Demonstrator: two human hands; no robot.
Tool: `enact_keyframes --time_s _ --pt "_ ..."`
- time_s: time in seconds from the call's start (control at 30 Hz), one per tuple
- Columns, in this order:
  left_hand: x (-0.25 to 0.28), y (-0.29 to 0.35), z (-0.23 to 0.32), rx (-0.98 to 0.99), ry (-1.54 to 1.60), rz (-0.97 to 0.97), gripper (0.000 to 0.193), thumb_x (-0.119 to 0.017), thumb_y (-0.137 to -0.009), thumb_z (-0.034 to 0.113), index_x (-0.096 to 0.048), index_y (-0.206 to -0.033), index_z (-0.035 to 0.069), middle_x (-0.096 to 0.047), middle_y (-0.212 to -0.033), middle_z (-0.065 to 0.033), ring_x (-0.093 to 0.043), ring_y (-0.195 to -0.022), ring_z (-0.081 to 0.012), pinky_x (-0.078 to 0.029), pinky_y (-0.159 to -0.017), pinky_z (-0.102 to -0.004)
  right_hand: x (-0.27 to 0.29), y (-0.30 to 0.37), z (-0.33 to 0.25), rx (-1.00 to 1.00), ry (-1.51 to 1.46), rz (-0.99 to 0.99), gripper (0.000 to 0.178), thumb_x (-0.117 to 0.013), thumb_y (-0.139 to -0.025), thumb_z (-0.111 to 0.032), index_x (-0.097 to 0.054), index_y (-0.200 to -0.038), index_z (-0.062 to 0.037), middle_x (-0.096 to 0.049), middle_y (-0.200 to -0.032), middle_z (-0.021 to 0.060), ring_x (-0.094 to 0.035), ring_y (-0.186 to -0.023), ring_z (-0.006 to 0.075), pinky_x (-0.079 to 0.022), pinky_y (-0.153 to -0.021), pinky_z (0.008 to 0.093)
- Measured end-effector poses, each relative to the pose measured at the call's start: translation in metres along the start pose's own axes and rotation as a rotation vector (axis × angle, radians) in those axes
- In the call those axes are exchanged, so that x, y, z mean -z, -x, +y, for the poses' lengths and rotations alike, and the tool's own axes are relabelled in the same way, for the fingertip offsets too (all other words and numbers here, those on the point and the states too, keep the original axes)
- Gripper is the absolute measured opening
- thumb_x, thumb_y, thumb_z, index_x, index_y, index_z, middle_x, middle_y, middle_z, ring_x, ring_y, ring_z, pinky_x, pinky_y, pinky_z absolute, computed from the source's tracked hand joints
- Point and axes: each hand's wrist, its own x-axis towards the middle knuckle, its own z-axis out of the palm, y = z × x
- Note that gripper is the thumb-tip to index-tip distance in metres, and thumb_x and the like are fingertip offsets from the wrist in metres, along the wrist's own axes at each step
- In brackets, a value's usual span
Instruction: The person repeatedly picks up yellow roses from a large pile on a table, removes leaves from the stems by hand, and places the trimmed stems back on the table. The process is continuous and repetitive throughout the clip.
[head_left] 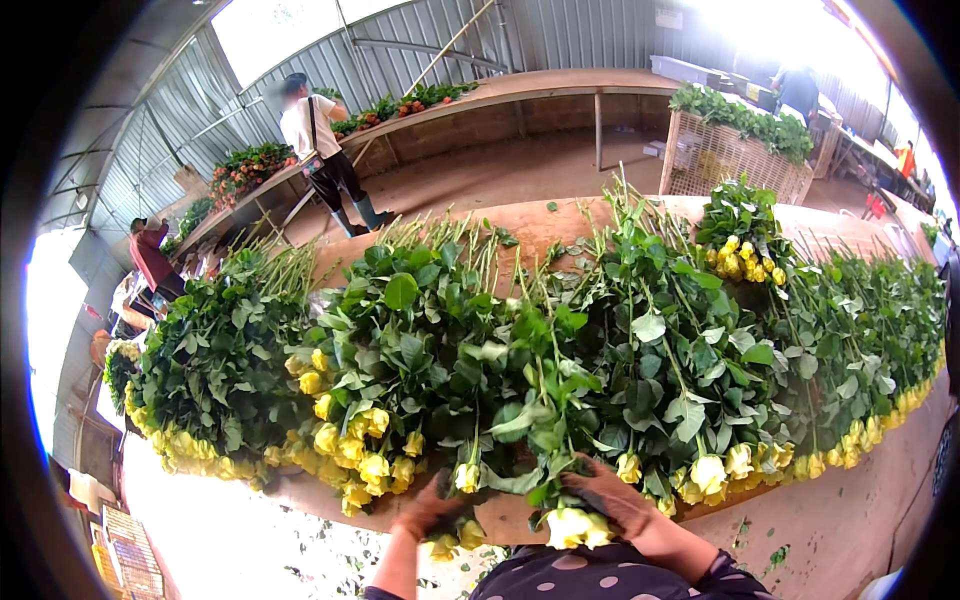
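- Curling its fingers onto leafy stems, the right hand (612, 497) grasps pale yellow roses (573, 528) whose blooms hang at the near edge of the wooden table (545, 232).
- Left of those blooms, at the table's near edge, the left hand (430, 507) reaches in beside two yellow roses (460, 538); leaves and blooms hide its fingertips, so whether it pinches anything I cannot tell.
- Across the table lie heaps of leafy rose stems (400, 290), blooms toward its near edge, cut ends toward its far edge.
- Toward the table's far right side, a small bunch of yellow roses (741, 263) rests on top of other foliage.
- Just beyond the table, to the right, stands a lattice-sided crate (728, 165) topped with greenery.
- Beyond the table's far edge, a person in a white top (318, 130) stands by a long bench (545, 88) bearing orange-red flowers (252, 178).
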Motion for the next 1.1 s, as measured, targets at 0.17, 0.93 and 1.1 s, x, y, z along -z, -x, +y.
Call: enact_keyframes --time_s 0.17,0.93,1.1 --pt "0.091 0.022 0.049 0.035 0.753 -0.241 0.046 -0.059 -0.076 0.011 -0.040 -0.116 -0.002 -0.056 -0.095 -0.0095 -0.058 -0.074 -0.0147 -0.049 -0.059 -0.0238 0.033 -0.013 0.001 0.178 0.102 0.070 0.056 -0.059 -0.075 -0.034 -0.038 -0.117 -0.0019 -0.055 -0.085 0.0088 -0.052 -0.056 0.0109 -0.037 -0.044 0.0196" --pt "-0.089 -0.029 0.061 -0.585 -0.400 0.093 0.027 -0.043 -0.078 0.010 -0.045 -0.102 -0.004 -0.052 -0.096 -0.0158 -0.051 -0.087 -0.0306 -0.039 -0.081 -0.0364 0.007 -0.029 0.017 0.236 1.085 0.101 0.081 -0.055 -0.074 -0.045 -0.019 -0.126 0.0050 -0.052 -0.101 0.0206 -0.052 -0.091 0.0322 -0.040 -0.079 0.0365" --pt "-0.056 -0.056 0.019 -0.183 -0.673 0.635 0.060 -0.054 -0.073 0.032 -0.031 -0.122 0.006 -0.044 -0.111 -0.0211 -0.043 -0.100 -0.0377 -0.036 -0.085 -0.0427 0.002 -0.008 -0.010 0.135 0.408 0.114 0.048 -0.059 -0.075 -0.030 -0.044 -0.109 -0.0002 -0.054 -0.099 0.0142 -0.055 -0.083 0.0207 -0.044 -0.076 0.0282"
